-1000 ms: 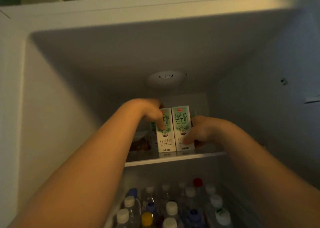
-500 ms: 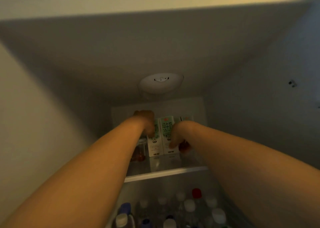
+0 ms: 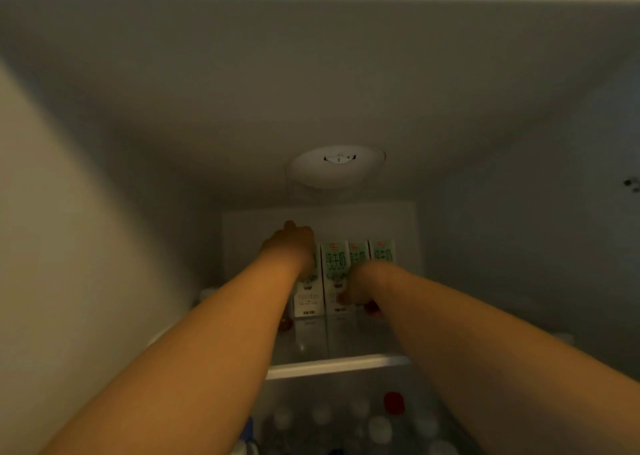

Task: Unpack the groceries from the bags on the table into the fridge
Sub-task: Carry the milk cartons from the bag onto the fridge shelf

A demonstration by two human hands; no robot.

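Note:
Both my arms reach deep into the fridge over its top glass shelf [image 3: 337, 363]. My left hand [image 3: 294, 247] grips the top of a white and green milk carton [image 3: 308, 293] that stands on the shelf. My right hand [image 3: 360, 283] holds the lower side of a second milk carton [image 3: 334, 264] right beside the first. Two more cartons of the same kind [image 3: 372, 252] stand in a row to the right, against the back wall. Much of the left carton is hidden behind my left hand.
A round white light cover [image 3: 337, 165] sits on the fridge ceiling above the cartons. Small red items [image 3: 370, 306] lie on the shelf near my right hand. Below the shelf stand several bottles with white caps and one red cap [image 3: 394, 402].
Both hands have pushed the two cartons from the shelf's front to the back. Two further cartons at the back right have come into view.

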